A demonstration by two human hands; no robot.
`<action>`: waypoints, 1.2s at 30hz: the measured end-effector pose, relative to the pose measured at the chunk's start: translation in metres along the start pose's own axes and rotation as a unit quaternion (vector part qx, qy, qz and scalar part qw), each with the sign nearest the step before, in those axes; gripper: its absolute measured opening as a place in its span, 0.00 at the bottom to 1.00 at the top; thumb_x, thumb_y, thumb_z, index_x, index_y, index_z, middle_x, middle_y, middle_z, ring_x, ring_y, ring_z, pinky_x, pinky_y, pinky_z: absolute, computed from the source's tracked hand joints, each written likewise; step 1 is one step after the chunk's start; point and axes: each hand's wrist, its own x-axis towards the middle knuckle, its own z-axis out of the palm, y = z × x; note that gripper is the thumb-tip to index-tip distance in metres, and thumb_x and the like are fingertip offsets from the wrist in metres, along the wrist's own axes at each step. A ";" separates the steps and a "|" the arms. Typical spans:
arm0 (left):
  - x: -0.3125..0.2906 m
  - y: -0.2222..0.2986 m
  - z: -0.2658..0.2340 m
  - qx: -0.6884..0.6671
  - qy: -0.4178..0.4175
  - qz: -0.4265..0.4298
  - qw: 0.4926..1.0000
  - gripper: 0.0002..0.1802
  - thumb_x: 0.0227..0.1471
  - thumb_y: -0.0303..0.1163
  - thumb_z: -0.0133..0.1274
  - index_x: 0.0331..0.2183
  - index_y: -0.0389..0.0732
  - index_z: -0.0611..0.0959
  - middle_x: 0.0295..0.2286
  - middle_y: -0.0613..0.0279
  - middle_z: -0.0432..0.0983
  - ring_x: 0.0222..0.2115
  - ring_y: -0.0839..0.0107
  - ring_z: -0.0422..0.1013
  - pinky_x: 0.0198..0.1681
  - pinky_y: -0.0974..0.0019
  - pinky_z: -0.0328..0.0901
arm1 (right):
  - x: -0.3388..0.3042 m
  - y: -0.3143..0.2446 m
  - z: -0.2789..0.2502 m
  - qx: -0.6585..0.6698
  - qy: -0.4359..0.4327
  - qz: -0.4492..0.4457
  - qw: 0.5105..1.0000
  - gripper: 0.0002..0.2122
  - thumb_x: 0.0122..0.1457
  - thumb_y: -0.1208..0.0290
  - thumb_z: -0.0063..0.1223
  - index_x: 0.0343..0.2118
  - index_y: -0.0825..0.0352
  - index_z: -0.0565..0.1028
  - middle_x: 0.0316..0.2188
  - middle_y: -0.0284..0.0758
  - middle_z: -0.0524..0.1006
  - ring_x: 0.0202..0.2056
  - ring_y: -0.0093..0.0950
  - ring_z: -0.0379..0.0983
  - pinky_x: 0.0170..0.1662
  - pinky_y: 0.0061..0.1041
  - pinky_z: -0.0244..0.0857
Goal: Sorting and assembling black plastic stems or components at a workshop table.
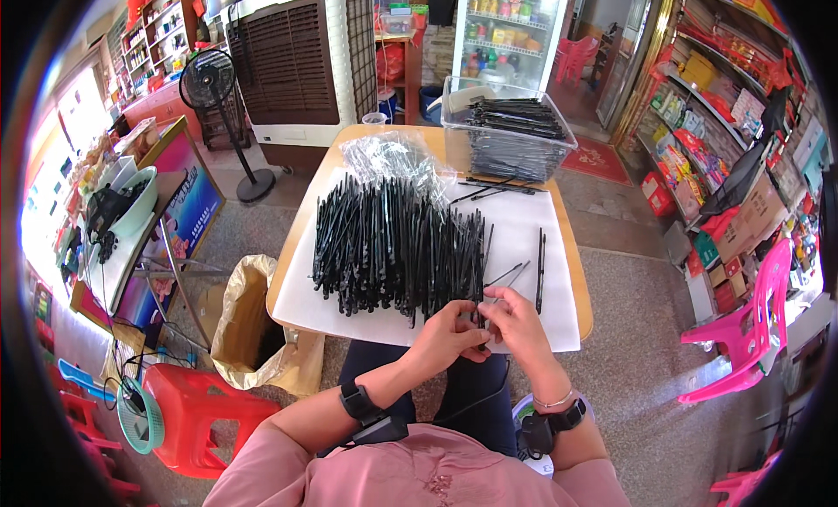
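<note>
Both hands are together at the near edge of the table, fingers closed around one or more thin black rods (480, 318). My left hand (448, 336) pinches low down. My right hand (518, 321) grips just beside it, fingertips nearly touching the left ones. My fingers cover much of what they hold, so its exact form is hard to make out. A wide heap of long black rods (384, 245) lies side by side, left of and beyond my hands. Farther right, a few black rods (540, 271) lie apart on the white sheet (563, 302).
A clear plastic bin (566, 142) of black rods stands at the table's far right, beside a crumpled clear bag (397, 158) and small cup (374, 119). An open brown sack (244, 311) and red stool (196, 411) are left; a pink chair (755, 319) is right.
</note>
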 end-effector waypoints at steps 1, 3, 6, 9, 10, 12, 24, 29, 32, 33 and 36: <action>0.000 0.000 0.000 -0.006 0.009 0.005 1.000 0.29 0.54 0.25 0.51 0.53 0.26 0.58 0.30 0.52 0.74 0.28 0.64 0.76 0.32 0.67 0.73 | 0.001 0.002 -0.002 -0.009 0.025 0.000 1.000 0.15 0.55 0.71 0.52 0.44 0.72 0.70 0.23 0.32 0.75 0.22 0.18 0.69 0.22 0.17 0.62; -0.003 0.001 -0.002 0.014 0.003 -0.006 1.000 0.28 0.53 0.25 0.52 0.52 0.26 0.60 0.29 0.53 0.74 0.27 0.65 0.76 0.31 0.68 0.73 | 0.004 0.012 -0.009 -0.018 0.050 0.001 0.999 0.14 0.55 0.71 0.52 0.43 0.72 0.70 0.23 0.32 0.75 0.22 0.19 0.69 0.23 0.18 0.63; -0.016 0.013 -0.009 0.049 -0.024 -0.034 0.998 0.26 0.51 0.24 0.53 0.50 0.26 0.64 0.28 0.55 0.74 0.27 0.67 0.75 0.28 0.70 0.72 | 0.021 0.036 -0.021 -0.188 0.143 -0.053 0.970 0.14 0.56 0.69 0.51 0.42 0.72 0.72 0.24 0.33 0.74 0.23 0.18 0.69 0.25 0.18 0.65; -0.032 0.021 -0.026 0.060 -0.059 -0.045 0.995 0.24 0.51 0.23 0.54 0.49 0.27 0.67 0.28 0.57 0.74 0.26 0.70 0.75 0.26 0.72 0.71 | 0.037 0.040 -0.017 -0.242 0.168 -0.089 0.952 0.15 0.54 0.67 0.51 0.40 0.74 0.72 0.30 0.47 0.75 0.30 0.43 0.72 0.36 0.35 0.66; -0.036 0.023 -0.032 0.054 -0.075 -0.038 0.995 0.24 0.50 0.23 0.54 0.48 0.28 0.67 0.28 0.57 0.74 0.26 0.71 0.75 0.25 0.72 0.70 | 0.042 0.034 -0.011 -0.305 0.152 -0.108 0.934 0.16 0.53 0.68 0.52 0.41 0.74 0.73 0.30 0.47 0.75 0.31 0.40 0.73 0.36 0.33 0.66; -0.044 0.030 -0.040 0.035 -0.060 -0.025 0.997 0.21 0.50 0.22 0.53 0.46 0.30 0.69 0.28 0.58 0.74 0.25 0.71 0.75 0.25 0.73 0.70 | 0.052 0.022 0.000 -0.369 0.136 -0.126 0.911 0.16 0.52 0.68 0.52 0.42 0.73 0.73 0.31 0.46 0.75 0.32 0.36 0.74 0.36 0.31 0.67; -0.039 0.060 -0.082 -0.085 0.031 0.066 0.994 0.15 0.54 0.22 0.45 0.45 0.32 0.70 0.30 0.55 0.75 0.28 0.67 0.75 0.30 0.70 0.70 | 0.132 -0.043 0.015 -0.438 0.130 -0.203 0.866 0.08 0.53 0.68 0.49 0.27 0.68 0.76 0.26 0.44 0.76 0.31 0.45 0.73 0.36 0.40 0.66; -0.037 0.068 -0.092 -0.083 0.059 0.081 0.991 0.17 0.56 0.24 0.38 0.48 0.31 0.69 0.32 0.53 0.74 0.27 0.67 0.73 0.26 0.70 0.67 | 0.189 -0.054 0.032 -0.434 0.233 -0.303 0.816 0.11 0.53 0.72 0.51 0.39 0.68 0.70 0.36 0.43 0.71 0.35 0.42 0.71 0.38 0.38 0.66; -0.041 0.073 -0.098 -0.086 0.065 0.080 0.991 0.17 0.55 0.22 0.38 0.48 0.31 0.69 0.32 0.56 0.74 0.26 0.72 0.73 0.25 0.73 0.67 | 0.207 -0.055 0.038 -0.445 0.252 -0.338 0.790 0.08 0.52 0.72 0.51 0.34 0.69 0.72 0.33 0.41 0.71 0.36 0.40 0.71 0.37 0.36 0.66; -0.041 0.073 -0.101 -0.084 0.069 0.079 0.991 0.17 0.56 0.22 0.38 0.48 0.32 0.69 0.32 0.57 0.74 0.26 0.73 0.73 0.25 0.74 0.66 | 0.209 -0.053 0.038 -0.472 0.228 -0.329 0.785 0.07 0.52 0.71 0.50 0.31 0.69 0.73 0.30 0.41 0.73 0.35 0.40 0.71 0.37 0.37 0.66; -0.043 0.071 -0.108 -0.090 0.071 0.086 0.990 0.17 0.56 0.22 0.38 0.47 0.32 0.69 0.32 0.57 0.74 0.26 0.73 0.73 0.25 0.74 0.66 | 0.201 -0.050 0.050 -0.509 0.150 -0.277 0.801 0.06 0.52 0.71 0.49 0.26 0.68 0.74 0.25 0.41 0.75 0.33 0.41 0.72 0.35 0.38 0.66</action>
